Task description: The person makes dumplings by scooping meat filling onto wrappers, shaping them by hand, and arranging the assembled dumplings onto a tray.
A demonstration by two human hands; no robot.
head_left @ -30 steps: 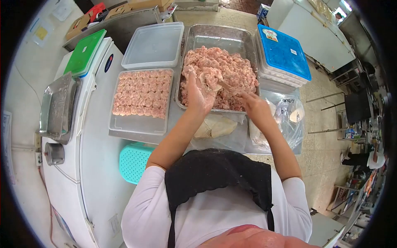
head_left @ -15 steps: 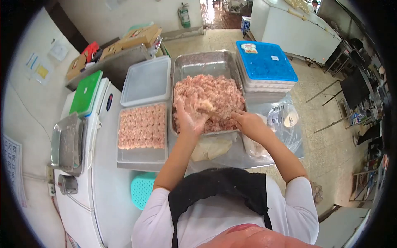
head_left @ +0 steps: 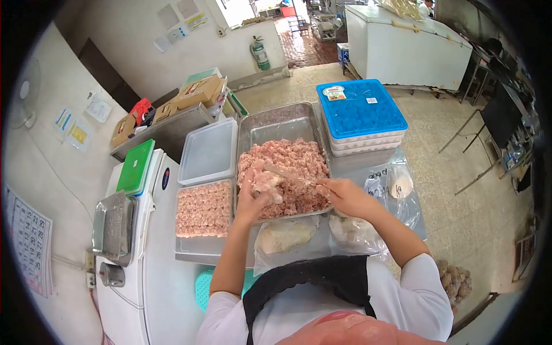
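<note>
My left hand is cupped over the near left part of a deep metal pan, its fingers curled round a pale dumpling with meat on it. My right hand grips the end of a flat spatula, whose blade reaches left to the dumpling. Below both hands, a heap of minced meat fills much of the pan. Left of the pan, a clear plastic tray holds close rows of shaped dumplings.
A stack of trays under a blue lid stands right of the pan. Bagged pale wrappers lie along the near edge, with another plastic bag at right. Behind the dumplings sits an empty plastic container. A white freezer stands left.
The camera view has tilted up. My left hand has turned and closed more round the dumpling, and the spatula's blade now lies against it, above the meat.
</note>
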